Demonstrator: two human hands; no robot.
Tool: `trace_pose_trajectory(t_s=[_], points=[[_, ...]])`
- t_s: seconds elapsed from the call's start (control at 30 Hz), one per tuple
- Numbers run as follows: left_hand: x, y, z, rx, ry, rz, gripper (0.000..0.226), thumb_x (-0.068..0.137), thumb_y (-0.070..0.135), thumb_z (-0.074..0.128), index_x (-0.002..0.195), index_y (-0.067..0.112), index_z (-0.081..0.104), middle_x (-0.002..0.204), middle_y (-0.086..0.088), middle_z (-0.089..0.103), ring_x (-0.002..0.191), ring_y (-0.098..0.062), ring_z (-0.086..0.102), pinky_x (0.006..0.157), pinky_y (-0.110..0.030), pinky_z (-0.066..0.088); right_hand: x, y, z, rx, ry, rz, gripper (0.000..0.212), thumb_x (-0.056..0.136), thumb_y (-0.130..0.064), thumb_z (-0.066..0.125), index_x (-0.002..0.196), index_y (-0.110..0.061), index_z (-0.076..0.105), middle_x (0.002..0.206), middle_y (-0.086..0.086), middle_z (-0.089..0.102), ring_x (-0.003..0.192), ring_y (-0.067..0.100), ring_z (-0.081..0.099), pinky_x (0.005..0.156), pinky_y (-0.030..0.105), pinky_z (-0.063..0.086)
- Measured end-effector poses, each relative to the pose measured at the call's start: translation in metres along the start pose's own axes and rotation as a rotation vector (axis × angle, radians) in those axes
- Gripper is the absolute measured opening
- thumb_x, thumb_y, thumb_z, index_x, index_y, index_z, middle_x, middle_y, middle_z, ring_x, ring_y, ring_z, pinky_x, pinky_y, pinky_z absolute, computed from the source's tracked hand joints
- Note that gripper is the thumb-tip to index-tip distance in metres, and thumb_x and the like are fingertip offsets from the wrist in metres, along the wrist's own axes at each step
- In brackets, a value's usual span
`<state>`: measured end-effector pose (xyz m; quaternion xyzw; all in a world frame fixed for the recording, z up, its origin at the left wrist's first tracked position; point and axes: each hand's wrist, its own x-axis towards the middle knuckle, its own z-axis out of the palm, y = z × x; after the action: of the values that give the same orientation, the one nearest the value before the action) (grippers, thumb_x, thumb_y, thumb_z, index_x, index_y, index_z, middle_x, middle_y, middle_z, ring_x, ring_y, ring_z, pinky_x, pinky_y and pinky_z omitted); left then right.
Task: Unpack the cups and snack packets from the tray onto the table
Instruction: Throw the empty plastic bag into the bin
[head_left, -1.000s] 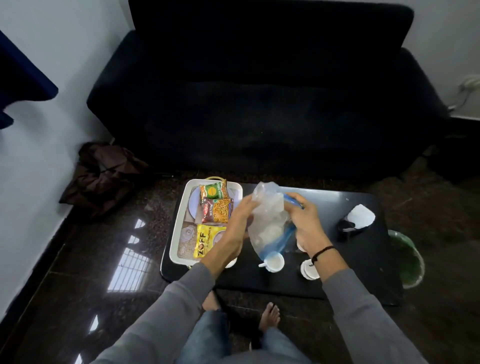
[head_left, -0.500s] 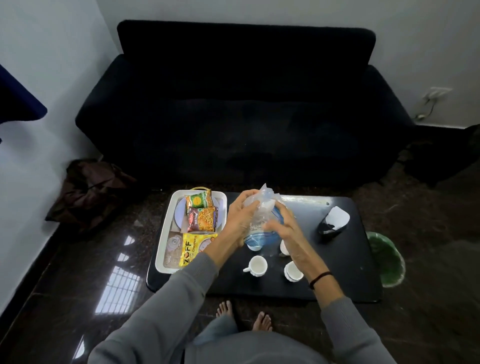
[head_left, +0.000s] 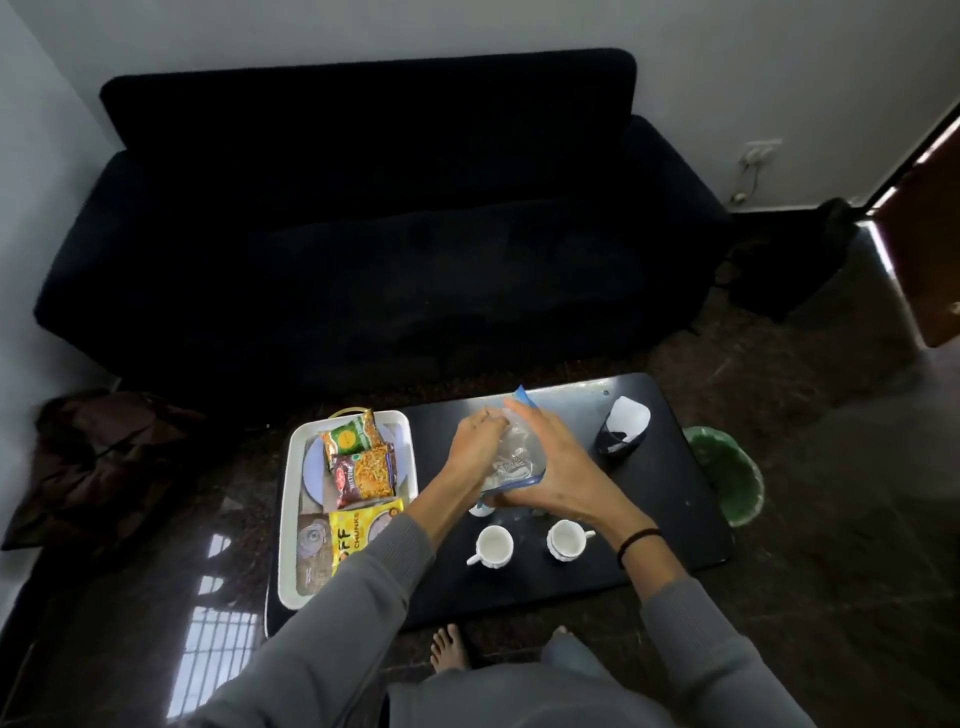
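A clear plastic bag with a blue edge (head_left: 511, 457) is held over the black table (head_left: 675, 509) between both hands. My left hand (head_left: 475, 441) grips its left side and my right hand (head_left: 545, 467) presses on its right side and bottom. Two white cups (head_left: 493, 545) (head_left: 565, 540) stand on the table in front of the bag; a third cup (head_left: 480, 509) is mostly hidden under it. The white tray (head_left: 291, 519) on the left holds a green packet (head_left: 350, 436), a red mixture packet (head_left: 363, 475) and a yellow packet (head_left: 358, 535).
A dark holder with white paper (head_left: 623, 428) stands at the table's back right. A green bin (head_left: 724, 478) sits on the floor to the right. A black sofa (head_left: 363, 234) is behind the table, a dark bag (head_left: 104, 457) on the floor left.
The bag has been lowered and pressed flatter toward the table, with my right hand now spread over it. The camera has pulled back and tilted up.
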<state>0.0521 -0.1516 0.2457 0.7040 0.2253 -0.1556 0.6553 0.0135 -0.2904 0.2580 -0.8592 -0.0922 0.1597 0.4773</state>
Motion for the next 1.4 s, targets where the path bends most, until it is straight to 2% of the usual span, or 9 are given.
trace_pose_trajectory(t_s=[0.17, 0.3, 0.43, 0.57, 0.73, 0.97, 1.1, 1.27, 1.4], points=[[0.0, 0.004, 0.038, 0.044, -0.057, -0.084, 0.01, 0.09, 0.016, 0.054, 0.081, 0.017, 0.059, 0.083, -0.001, 0.061, 0.073, -0.013, 0.058, 0.06, -0.027, 0.044, -0.01, 0.027, -0.013, 0.198, 0.228, 0.04, 0.072, 0.069, -0.029, 0.089, 0.132, -0.044, 0.056, 0.132, -0.01, 0.06, 0.116, 0.007, 0.061, 0.082, 0.008, 0.051], [0.003, 0.009, 0.074, 0.064, -0.107, -0.074, 0.017, 0.092, 0.026, 0.05, 0.1, 0.014, 0.058, 0.094, -0.002, 0.058, 0.078, -0.014, 0.056, 0.062, -0.027, 0.043, -0.014, 0.049, -0.041, 0.356, 0.351, 0.136, 0.047, 0.067, -0.035, 0.083, 0.11, -0.045, 0.065, 0.105, -0.021, 0.071, 0.095, -0.004, 0.068, 0.071, 0.01, 0.053], [0.009, 0.023, 0.117, 0.24, -0.192, -0.011, 0.028, 0.088, 0.038, 0.042, 0.081, 0.023, 0.064, 0.096, -0.008, 0.068, 0.08, -0.022, 0.06, 0.074, -0.038, 0.049, -0.013, 0.082, -0.081, 0.47, 0.455, 0.21, 0.026, 0.07, -0.03, 0.078, 0.095, -0.034, 0.072, 0.091, -0.015, 0.076, 0.082, -0.002, 0.069, 0.069, 0.014, 0.053], [0.017, 0.029, 0.171, 0.355, -0.264, 0.03, 0.034, 0.085, 0.048, 0.045, 0.093, 0.023, 0.066, 0.09, 0.005, 0.067, 0.072, -0.011, 0.065, 0.05, -0.024, 0.054, -0.012, 0.129, -0.125, 0.523, 0.506, 0.289, 0.034, 0.08, 0.001, 0.076, 0.085, -0.032, 0.078, 0.08, -0.009, 0.077, 0.077, 0.005, 0.069, 0.065, 0.019, 0.057], [0.033, 0.024, 0.241, 0.416, -0.292, 0.028, 0.042, 0.096, 0.054, 0.042, 0.118, 0.022, 0.058, 0.113, -0.009, 0.07, 0.097, -0.026, 0.071, 0.087, -0.05, 0.061, -0.009, 0.186, -0.174, 0.597, 0.553, 0.353, 0.031, 0.084, 0.008, 0.074, 0.086, -0.023, 0.076, 0.072, -0.012, 0.077, 0.069, -0.002, 0.068, 0.063, 0.016, 0.055], [0.062, -0.002, 0.329, 0.497, -0.366, 0.002, 0.035, 0.104, 0.045, 0.039, 0.123, 0.02, 0.056, 0.114, -0.007, 0.07, 0.102, -0.029, 0.07, 0.094, -0.05, 0.056, -0.019, 0.28, -0.22, 0.597, 0.657, 0.446, 0.027, 0.093, 0.004, 0.067, 0.1, -0.021, 0.074, 0.087, -0.007, 0.079, 0.078, 0.005, 0.072, 0.065, 0.021, 0.059], [0.084, -0.035, 0.372, 0.519, -0.435, -0.16, 0.035, 0.098, 0.034, 0.049, 0.13, 0.019, 0.052, 0.109, 0.004, 0.064, 0.087, -0.028, 0.077, 0.073, -0.04, 0.061, -0.026, 0.342, -0.228, 0.408, 0.665, 0.582, 0.029, 0.094, -0.004, 0.063, 0.115, -0.025, 0.066, 0.116, 0.003, 0.07, 0.104, 0.023, 0.067, 0.08, 0.039, 0.056], [0.098, -0.053, 0.39, 0.608, -0.474, -0.212, 0.026, 0.094, 0.03, 0.052, 0.118, 0.02, 0.053, 0.101, -0.002, 0.07, 0.086, -0.028, 0.077, 0.08, -0.046, 0.064, -0.016, 0.366, -0.238, 0.173, 0.649, 0.663, 0.048, 0.084, -0.004, 0.076, 0.129, -0.015, 0.064, 0.13, 0.015, 0.057, 0.119, 0.033, 0.058, 0.099, 0.045, 0.05], [0.148, -0.095, 0.46, 0.623, -0.465, -0.324, 0.028, 0.096, 0.027, 0.051, 0.122, 0.018, 0.053, 0.108, -0.003, 0.07, 0.087, -0.027, 0.077, 0.075, -0.042, 0.063, 0.018, 0.469, -0.267, 0.052, 0.498, 0.793, 0.059, 0.083, -0.009, 0.081, 0.139, -0.014, 0.062, 0.143, 0.019, 0.053, 0.134, 0.036, 0.049, 0.116, 0.054, 0.034]])
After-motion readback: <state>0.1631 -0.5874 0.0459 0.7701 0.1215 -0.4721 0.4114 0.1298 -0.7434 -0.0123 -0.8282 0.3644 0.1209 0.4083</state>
